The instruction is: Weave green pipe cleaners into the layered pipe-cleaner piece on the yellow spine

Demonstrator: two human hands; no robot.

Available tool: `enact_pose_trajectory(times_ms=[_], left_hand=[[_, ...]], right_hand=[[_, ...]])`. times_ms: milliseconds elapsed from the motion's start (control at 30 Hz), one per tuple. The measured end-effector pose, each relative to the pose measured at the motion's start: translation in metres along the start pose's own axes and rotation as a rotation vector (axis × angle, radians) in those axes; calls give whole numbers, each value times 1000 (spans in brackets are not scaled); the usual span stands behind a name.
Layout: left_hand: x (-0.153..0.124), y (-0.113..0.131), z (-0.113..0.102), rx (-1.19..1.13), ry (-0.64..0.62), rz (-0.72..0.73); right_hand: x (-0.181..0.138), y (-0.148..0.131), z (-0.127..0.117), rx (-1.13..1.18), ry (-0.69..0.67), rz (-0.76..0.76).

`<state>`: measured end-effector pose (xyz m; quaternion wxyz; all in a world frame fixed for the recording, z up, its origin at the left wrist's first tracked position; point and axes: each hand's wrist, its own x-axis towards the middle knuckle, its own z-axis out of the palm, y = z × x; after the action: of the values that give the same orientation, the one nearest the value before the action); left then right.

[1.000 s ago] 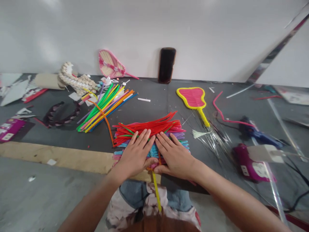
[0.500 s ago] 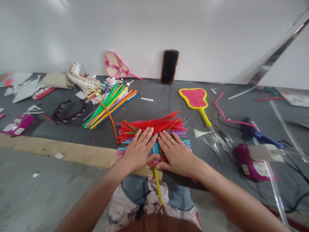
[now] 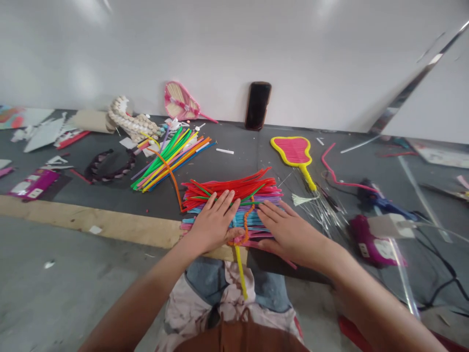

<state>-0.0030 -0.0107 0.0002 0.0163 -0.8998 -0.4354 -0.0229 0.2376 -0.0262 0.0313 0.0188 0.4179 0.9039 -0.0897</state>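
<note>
A mat of pipe cleaners [image 3: 234,188] in red, purple, blue and pink rows lies at the table's front edge. My left hand [image 3: 216,220] rests flat on its left half, fingers stretched out. On the right half lies my right hand [image 3: 282,227], also flat with the fingers extended. Between the hands a twisted orange pipe cleaner [image 3: 249,217] curves over the rows, and thin green ones cross the red band. A yellow stem [image 3: 241,274] hangs from the mat over the table edge toward my lap. Parts of the mat are hidden under my palms.
Loose coloured pipe cleaners [image 3: 172,161] lie at left, near a dark headband [image 3: 110,168]. A phone [image 3: 258,105] leans on the back wall. A pink-and-yellow fan [image 3: 295,149] lies right of centre. Further right are a blue glue gun [image 3: 392,205] and a purple power strip [image 3: 366,242] with a cord.
My right hand has slid to the right, away from my left hand, uncovering the twisted orange pipe cleaner and blue rows. My left hand stays nearly in place.
</note>
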Motion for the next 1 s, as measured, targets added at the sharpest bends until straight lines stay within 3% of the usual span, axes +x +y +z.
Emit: enact_pose_trajectory(times_ms=[233, 433, 533, 700, 1000], left_hand=[[2, 1, -1, -23, -17, 3], [2, 0, 1, -35, -27, 10], [2, -1, 3, -37, -27, 8], [2, -4, 0, -76, -18, 26], [-16, 5, -17, -91, 25, 109]], right_hand=[[-38, 23, -4, -99, 155, 116], [-22, -2, 8, 35, 224, -25], [-14, -11, 16, 86, 194, -50], [-11, -13, 22, 66, 122, -42], [-14, -12, 24, 98, 187, -52]])
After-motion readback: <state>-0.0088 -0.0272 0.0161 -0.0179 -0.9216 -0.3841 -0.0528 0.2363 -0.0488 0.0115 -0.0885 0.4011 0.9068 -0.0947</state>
